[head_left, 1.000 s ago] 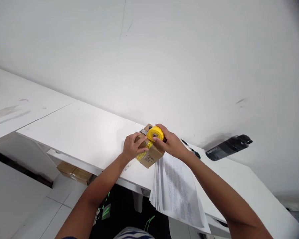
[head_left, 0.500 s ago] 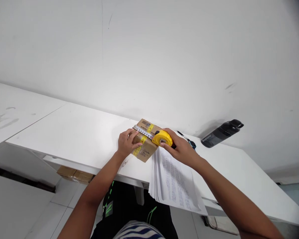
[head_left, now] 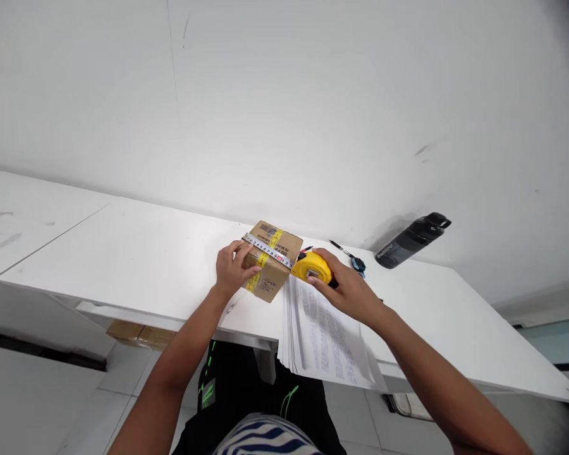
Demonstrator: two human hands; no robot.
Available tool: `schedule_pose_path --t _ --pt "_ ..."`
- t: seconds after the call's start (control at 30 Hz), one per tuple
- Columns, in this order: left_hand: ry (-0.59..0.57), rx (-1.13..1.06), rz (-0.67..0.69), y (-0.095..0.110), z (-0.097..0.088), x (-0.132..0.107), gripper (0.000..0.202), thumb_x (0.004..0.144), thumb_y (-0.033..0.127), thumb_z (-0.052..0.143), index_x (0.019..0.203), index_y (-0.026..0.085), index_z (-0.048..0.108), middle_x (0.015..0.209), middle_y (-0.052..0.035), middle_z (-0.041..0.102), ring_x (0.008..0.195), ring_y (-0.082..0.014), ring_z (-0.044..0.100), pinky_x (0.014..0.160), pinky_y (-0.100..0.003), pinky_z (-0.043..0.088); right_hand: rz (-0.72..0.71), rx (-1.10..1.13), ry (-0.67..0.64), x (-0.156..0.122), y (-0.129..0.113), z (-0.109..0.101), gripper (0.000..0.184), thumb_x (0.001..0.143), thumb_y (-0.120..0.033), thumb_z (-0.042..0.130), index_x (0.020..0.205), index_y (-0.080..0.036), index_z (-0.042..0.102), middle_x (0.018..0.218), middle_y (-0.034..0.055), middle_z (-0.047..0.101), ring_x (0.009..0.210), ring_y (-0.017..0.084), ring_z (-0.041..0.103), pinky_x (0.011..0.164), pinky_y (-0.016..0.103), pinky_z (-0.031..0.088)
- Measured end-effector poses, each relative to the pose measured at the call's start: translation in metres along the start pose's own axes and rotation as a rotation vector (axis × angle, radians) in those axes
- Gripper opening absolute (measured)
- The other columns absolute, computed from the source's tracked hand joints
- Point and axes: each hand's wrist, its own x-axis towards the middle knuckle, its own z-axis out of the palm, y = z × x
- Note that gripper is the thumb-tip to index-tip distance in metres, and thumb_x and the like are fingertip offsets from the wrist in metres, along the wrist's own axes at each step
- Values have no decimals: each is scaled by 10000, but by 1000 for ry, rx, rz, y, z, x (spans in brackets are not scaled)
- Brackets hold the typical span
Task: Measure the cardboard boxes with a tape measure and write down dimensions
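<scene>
Tape case (head_left: 312, 264) has slid past the box (head_left: 274, 275), clasped in right grip (head_left: 345, 283), left grip (head_left: 230, 268) pinching box edge.

A white table (head_left: 171, 253) carries 1 cardboard box (head_left: 268, 282), overhanging papers (head_left: 332, 347), a small blue object (head_left: 358, 265) and 1 dark bottle (head_left: 403, 244).

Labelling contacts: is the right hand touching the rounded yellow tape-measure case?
Touching. The head view shows the right hand gripping the rounded yellow tape-measure case, thumb on its near side.

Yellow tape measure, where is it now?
The tape measure is in the right hand, just right of the cardboard box, near the head view's centre.
</scene>
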Motion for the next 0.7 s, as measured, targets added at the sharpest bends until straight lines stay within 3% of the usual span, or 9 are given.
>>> schedule_pose_path --t 0.13,0.37,0.47,0.57,0.63,0.7 --pt "-18 -30 -20 -1 0 0 595 865 654 477 1236 201 586 1161 -148 588 1030 -241 596 846 -348 486 -24 12 35 -2 -1 1 475 940 -501 450 1355 -279 379 1138 98 648 733 222 629 644 366 521" --pt "-161 -31 -116 3 -8 5 587 886 646 438 1232 200 601 1209 -163 594 1078 -266 586 887 -386 473 -28 123 106 2 6 11 502 933 -506 458 1376 -288 369 1217 95 628 816 235 652 697 390 534" --pt "-160 -22 -192 21 -16 15 521 950 556 358 1235 188 591 1237 -169 586 1126 -276 561 930 -424 450 -40 217 206 16 7 21 539 918 -511 481 1388 -274 368 1318 110 569 927 252 651 758 405 533" --pt "-183 18 -374 50 -20 30 449 971 476 352 1252 204 573 1309 -166 558 1248 -312 471 1022 -520 377 -43 309 267 37 5 29 566 912 -509 486 1399 -249 365 1250 109 608 939 249 646 778 400 526" --pt "-176 42 -511 69 -16 39 488 940 502 426 1326 216 512 1414 -182 475 1359 -362 344 1059 -606 304 -34 351 290 50 3 34 578 906 -508 490 1405 -246 364 1165 93 645 884 241 647 771 403 523" --pt "-185 40 -561 84 -7 48 618 876 571 516 1384 226 446 1485 -198 389 1419 -411 228 1055 -673 259 -30 392 325 60 4 40 580 893 -498 510 1400 -251 373 1140 79 651 870 235 643 786 408 519"
